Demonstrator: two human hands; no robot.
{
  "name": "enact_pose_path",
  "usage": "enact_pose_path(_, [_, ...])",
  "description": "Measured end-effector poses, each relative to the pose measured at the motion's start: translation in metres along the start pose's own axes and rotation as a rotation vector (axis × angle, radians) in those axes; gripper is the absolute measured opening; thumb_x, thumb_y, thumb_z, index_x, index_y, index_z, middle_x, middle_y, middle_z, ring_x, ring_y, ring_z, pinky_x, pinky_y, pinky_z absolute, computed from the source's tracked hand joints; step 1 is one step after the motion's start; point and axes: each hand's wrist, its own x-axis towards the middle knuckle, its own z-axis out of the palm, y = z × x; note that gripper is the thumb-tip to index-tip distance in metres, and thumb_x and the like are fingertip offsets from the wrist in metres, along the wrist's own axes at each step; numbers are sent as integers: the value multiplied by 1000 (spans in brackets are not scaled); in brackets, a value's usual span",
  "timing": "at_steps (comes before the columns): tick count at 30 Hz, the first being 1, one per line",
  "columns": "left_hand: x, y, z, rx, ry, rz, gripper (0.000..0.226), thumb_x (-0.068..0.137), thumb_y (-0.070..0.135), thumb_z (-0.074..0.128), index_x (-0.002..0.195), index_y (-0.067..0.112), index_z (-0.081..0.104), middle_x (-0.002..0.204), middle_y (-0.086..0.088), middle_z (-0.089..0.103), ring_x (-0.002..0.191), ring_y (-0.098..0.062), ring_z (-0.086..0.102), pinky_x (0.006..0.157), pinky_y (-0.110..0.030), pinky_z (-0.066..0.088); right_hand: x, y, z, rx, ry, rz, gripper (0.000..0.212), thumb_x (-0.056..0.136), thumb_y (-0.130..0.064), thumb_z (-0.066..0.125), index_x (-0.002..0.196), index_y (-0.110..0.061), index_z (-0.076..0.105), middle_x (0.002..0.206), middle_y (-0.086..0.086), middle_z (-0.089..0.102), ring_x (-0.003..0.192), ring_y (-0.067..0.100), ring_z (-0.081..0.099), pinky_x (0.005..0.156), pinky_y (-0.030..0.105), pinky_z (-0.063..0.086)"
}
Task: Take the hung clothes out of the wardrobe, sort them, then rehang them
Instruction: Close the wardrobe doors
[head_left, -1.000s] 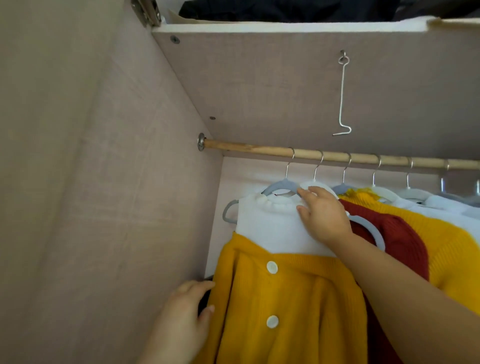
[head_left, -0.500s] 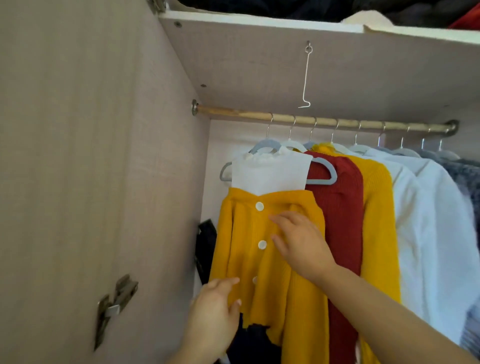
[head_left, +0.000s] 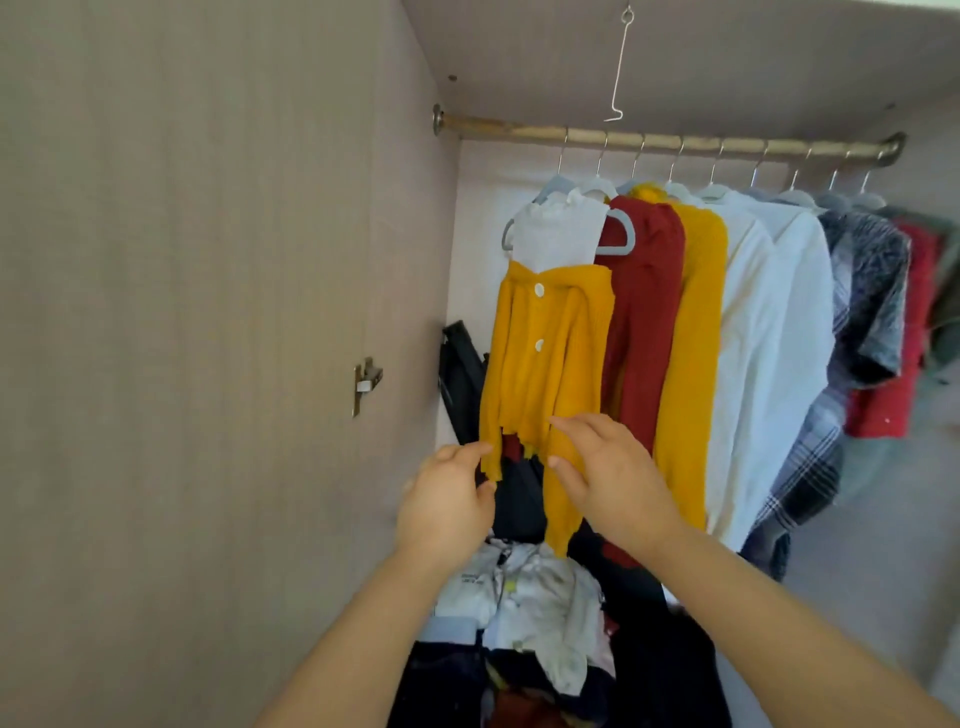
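Hanging vertically from rail, cardigan points hem-down.

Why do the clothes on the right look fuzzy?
Head view: the picture goes soft toward its edge, so the plaid shirt and red garment blur; the yellow cardigan in the middle is sharper; light is even, no glare.

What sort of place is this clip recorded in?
Most likely inside a home wardrobe: a wooden rail carries garments on hangers, among them a yellow cardigan and a white shirt; a laminate side panel closes the left; loose clothes lie heaped at the bottom.
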Motion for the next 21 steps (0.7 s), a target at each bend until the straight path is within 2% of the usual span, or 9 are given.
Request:
enact_pose_path(7, [-112,35,-54,48,23,-9,44,93,21,50,136,24,43,134,-1,48,118,-20,47,96,-32,37,-93,-65,-45,56,3,1,42,89,-22,60,129,-10,53,124,11,56,111,29,53,92,39,43])
enact_pose_path(12, [-165,56,-108,73,96,137,43,92,18,50,135,21,45,132,-2,51,120,-20,45,99,-33,35,-121,-113,-88,94,32,-3,43,90,-23,59,130,-12,52,126,7,55,114,25,51,95,35,39])
enact_pose_path(15, [-184,62,-141,63,205,240,41,90,13,53,131,18,50,128,-4,54,118,-20,47,99,-31,35,-124,-143,-115,110,85,-37,42,90,-23,57,131,-13,51,127,6,54,116,23,49,97,33,36])
enact_pose_path(17, [-192,62,-165,45,299,317,37,89,8,52,126,13,55,122,-6,58,115,-16,46,98,-26,32,-122,-166,-130,100,111,-62,42,91,-23,57,131,-14,50,127,5,54,117,21,48,98,32,35])
enact_pose_path(19, [-196,58,-190,41,427,410,35,87,8,50,122,8,58,118,-9,59,112,-13,44,97,-20,30,-119,-189,-140,79,140,-86,41,91,-24,57,131,-15,51,126,4,54,116,19,48,97,30,34])
enact_pose_path(21, [-194,48,-214,27,573,476,37,87,11,48,124,7,55,123,-10,54,116,-16,44,101,-22,30,-114,-215,-149,66,189,-112,40,90,-23,57,129,-15,53,124,2,56,114,18,49,95,26,31])
